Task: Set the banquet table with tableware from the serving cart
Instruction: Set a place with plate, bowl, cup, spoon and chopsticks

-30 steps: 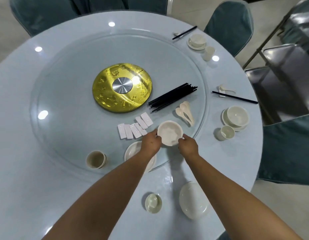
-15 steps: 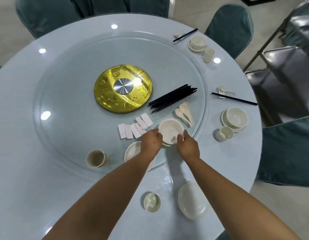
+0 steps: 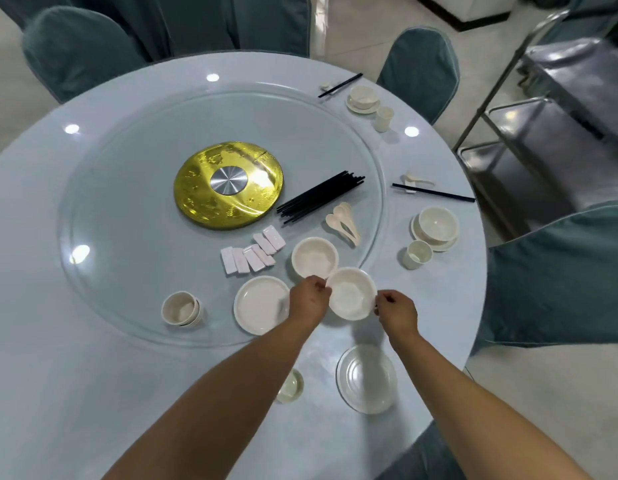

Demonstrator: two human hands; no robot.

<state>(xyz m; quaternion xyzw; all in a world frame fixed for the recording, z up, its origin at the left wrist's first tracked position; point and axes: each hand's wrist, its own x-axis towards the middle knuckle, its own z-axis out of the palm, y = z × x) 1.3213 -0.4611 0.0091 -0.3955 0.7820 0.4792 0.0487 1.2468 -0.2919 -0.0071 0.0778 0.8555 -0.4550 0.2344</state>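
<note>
Nearest, on the pale blue tabletop [image 3: 75, 393], a white plate [image 3: 366, 377] and, just left of it, a small cup [image 3: 291, 388] partly hidden behind the left forearm. Above these, a white bowl [image 3: 351, 297] held by its rim between both hands: left hand [image 3: 309, 299] with a narrow grip, fingertips pinching the left edge; right hand [image 3: 397, 311] likewise pinching the right edge. Bowl over the near rim of the glass turntable [image 3: 127, 202]; whether lifted or resting, cannot tell. Just behind it, touching or nearly so, a second bowl [image 3: 314, 257] on the glass. Left of the hands, a stack of flat plates [image 3: 261, 304], and farther left a nest of cups [image 3: 181, 308]. Beyond, a fanned row of white chopstick rests [image 3: 254, 251], a bunch of pale spoons [image 3: 344, 221], and a bundle of black chopsticks [image 3: 319, 197] lying aslant. At the centre, a gold disc [image 3: 228, 185] with a silver hub. Off to the right on the tabletop, a set place: bowl on saucer [image 3: 437, 225], cup [image 3: 417, 254] near it, chopsticks [image 3: 434, 192] across a rest with a spoon. Farther away, another set place [image 3: 363, 97] with cup and chopsticks. Around the far rim, teal-covered chairs [image 3: 420, 67]; at right, a steel serving cart [image 3: 543, 133].
</note>
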